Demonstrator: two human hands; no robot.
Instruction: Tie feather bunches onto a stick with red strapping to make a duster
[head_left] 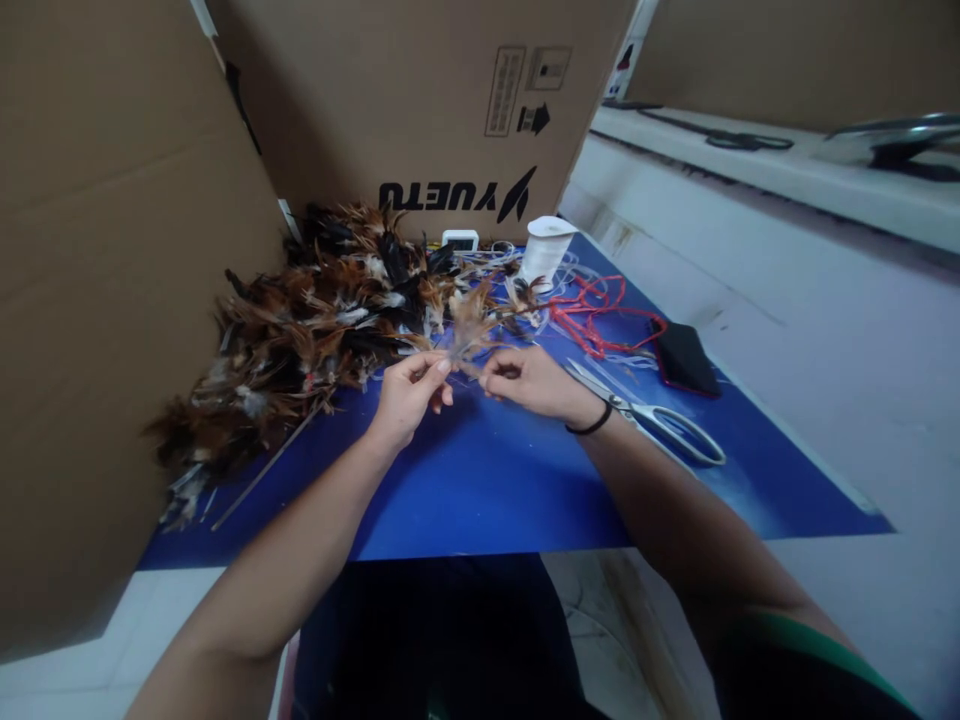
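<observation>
Between thumb and fingers my left hand [412,393] pinches a small bunch of brown feathers [472,322], held by its base with the tips pointing up and away. Close beside it on the right, my right hand [529,380] has its thumb and fingertips pressed together near the lower edge of the bunch. What those fingertips grip, if anything, is too small to tell. A large heap of brown, black and white feathers [322,310] lies to the left of both hands. Scissors [667,430] rest under my right wrist, which wears a black band.
A white spool [547,250] stands at the back, with tangled red string [592,318] in front of it. A dark phone [684,358] lies at the right edge of the blue table [487,490]. Cardboard walls [315,110] close off the left and back; a small white device [460,240] stands there.
</observation>
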